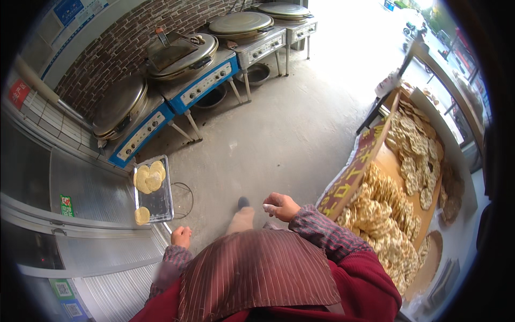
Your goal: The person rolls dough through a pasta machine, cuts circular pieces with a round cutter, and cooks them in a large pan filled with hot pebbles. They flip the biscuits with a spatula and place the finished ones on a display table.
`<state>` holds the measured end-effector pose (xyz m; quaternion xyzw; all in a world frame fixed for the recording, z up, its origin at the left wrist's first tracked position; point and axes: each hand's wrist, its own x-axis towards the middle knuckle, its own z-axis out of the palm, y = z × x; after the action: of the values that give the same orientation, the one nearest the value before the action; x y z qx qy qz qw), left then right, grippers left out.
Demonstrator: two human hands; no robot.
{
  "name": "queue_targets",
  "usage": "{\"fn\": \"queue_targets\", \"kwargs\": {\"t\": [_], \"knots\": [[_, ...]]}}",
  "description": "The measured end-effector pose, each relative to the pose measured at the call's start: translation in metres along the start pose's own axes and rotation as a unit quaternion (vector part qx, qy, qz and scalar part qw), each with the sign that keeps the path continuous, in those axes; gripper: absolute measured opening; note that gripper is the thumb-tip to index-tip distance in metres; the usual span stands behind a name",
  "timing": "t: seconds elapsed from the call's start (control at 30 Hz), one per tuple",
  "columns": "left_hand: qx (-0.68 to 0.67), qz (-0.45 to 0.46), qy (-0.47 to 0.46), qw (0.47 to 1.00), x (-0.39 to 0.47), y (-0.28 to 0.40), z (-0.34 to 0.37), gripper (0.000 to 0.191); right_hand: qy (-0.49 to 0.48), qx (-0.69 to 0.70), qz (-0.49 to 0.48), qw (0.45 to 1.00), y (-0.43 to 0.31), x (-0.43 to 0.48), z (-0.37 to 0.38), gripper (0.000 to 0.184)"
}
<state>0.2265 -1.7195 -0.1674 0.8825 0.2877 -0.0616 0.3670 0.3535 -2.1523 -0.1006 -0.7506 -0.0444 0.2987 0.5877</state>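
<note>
My left hand point(181, 237) is at the lower left with its fingers curled in, a little below a metal tray point(171, 201) that bears several flat round dough pieces point(153, 180). Nothing shows in that hand. My right hand point(281, 206) hangs in front of my striped apron point(261, 265), fingers bent and loosely curled, with pale powder on the fingertips and no object seen in it. To the right of that hand stands a wooden-edged display stand with heaps of baked flatbreads point(382, 225) and more flatbreads point(416, 145) farther back.
Round electric griddles with lids point(183, 56) stand in a row along the brick wall. Metal bowls point(257, 74) sit under them. A wire ring point(193, 198) shows beside the tray. Concrete floor point(257, 133) runs toward a bright street opening. Ribbed metal cabinets point(104, 181) line the left.
</note>
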Motion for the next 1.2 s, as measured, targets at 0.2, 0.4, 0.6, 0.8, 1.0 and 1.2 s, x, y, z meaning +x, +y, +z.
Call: {"fn": "queue_targets", "kwargs": {"t": [0.2, 0.4, 0.6, 0.8, 1.0, 1.2], "knots": [[-0.163, 0.096, 0.1, 0.977, 0.214, 0.06, 0.025, 0.016, 0.035, 0.006, 0.103, 0.994, -0.043, 0.167, -0.057, 0.028], [-0.161, 0.097, -0.044, 0.981, 0.403, 0.215, 0.057, 0.013, 0.144, 0.012, 0.115, 0.983, -0.078, 0.276, -0.163, 0.027], [-0.175, 0.176, -0.137, 0.959, 0.546, 0.378, 0.146, 0.012, 0.187, 0.056, 0.209, 0.958, -0.06, 0.362, -0.279, 0.027], [-0.133, 0.05, -0.245, 0.959, 0.642, 0.509, 0.209, 0.012, 0.268, 0.049, 0.147, 0.951, -0.073, 0.507, -0.441, 0.028], [-0.09, 0.091, -0.277, 0.952, 0.724, 0.627, 0.244, 0.013, 0.218, -0.072, 0.091, 0.969, -0.131, 0.64, -0.57, 0.026], [-0.211, 0.076, -0.265, 0.938, 0.835, 0.756, 0.298, 0.014, 0.186, -0.185, 0.028, 0.965, -0.187, 0.804, -0.715, 0.033]]}}
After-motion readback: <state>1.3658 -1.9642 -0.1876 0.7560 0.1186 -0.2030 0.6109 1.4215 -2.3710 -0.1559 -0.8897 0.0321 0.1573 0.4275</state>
